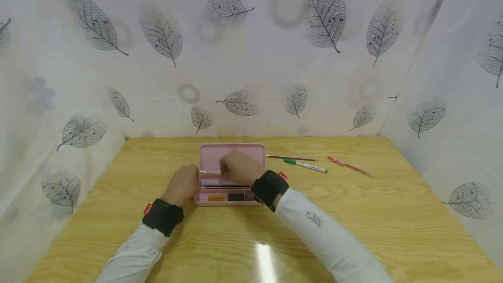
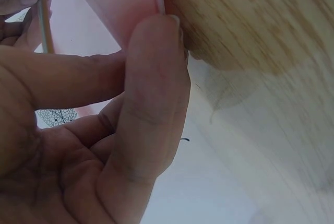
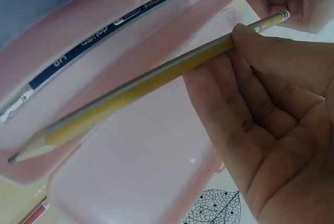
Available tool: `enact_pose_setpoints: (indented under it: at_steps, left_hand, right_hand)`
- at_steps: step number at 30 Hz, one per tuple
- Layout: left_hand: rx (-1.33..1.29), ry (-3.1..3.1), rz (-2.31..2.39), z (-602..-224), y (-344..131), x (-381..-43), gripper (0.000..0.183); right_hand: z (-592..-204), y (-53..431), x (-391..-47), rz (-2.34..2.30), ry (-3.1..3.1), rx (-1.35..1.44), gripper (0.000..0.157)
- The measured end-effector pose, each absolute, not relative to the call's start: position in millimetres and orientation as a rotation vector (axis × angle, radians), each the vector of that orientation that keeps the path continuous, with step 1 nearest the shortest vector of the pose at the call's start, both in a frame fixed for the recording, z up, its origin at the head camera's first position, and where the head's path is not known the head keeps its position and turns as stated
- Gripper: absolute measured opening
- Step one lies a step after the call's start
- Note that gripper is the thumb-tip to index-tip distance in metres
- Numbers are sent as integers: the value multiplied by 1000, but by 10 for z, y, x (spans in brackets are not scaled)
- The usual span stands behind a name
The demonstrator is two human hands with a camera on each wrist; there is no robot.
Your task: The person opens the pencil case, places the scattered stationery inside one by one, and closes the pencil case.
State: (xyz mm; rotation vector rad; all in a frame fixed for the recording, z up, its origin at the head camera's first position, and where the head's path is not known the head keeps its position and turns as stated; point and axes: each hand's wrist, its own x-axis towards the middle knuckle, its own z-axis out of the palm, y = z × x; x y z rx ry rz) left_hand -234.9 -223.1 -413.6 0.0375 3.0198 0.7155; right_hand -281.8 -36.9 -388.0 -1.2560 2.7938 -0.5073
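Pointing rightward, yellow pencil (image 3: 138, 89), lengthwise along open pink case (image 1: 212, 156)

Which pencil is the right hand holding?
The yellow pencil with the grey stripe, pinched in the right hand; the dark blue pencil lies in the pink case.

Bare table (image 1: 397, 213) leaves passage along the left and right edges. Patterned cloth (image 1: 255, 64) walls the back edge. Before it, the left hand (image 1: 180, 185), right hand (image 1: 242, 168) and held yellow pencil (image 3: 141, 90) obstruct the pink case (image 1: 232, 203); a dark pencil (image 1: 292, 157), green pen (image 1: 310, 167) and red pen (image 1: 351, 166) lie rightward.
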Motion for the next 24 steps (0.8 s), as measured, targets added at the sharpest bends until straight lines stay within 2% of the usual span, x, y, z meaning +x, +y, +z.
enact_pose_setpoints:
  at_steps: [11, 18, 24]
  left_hand:
    - [14, 3011, 699, -4131, -2232, -2341, 4]
    - [33, 3029, 669, -4135, -2218, -2338, 4]
    - [46, 3035, 670, -4126, -2217, -2341, 4]
  right_hand:
    - [-3901, -439, -2790, -330, 2859, -1284, 6]
    - [-3966, -491, -2798, -259, 2882, -1255, 14]
    - [-4014, -505, -2803, -227, 2900, -1232, 12]
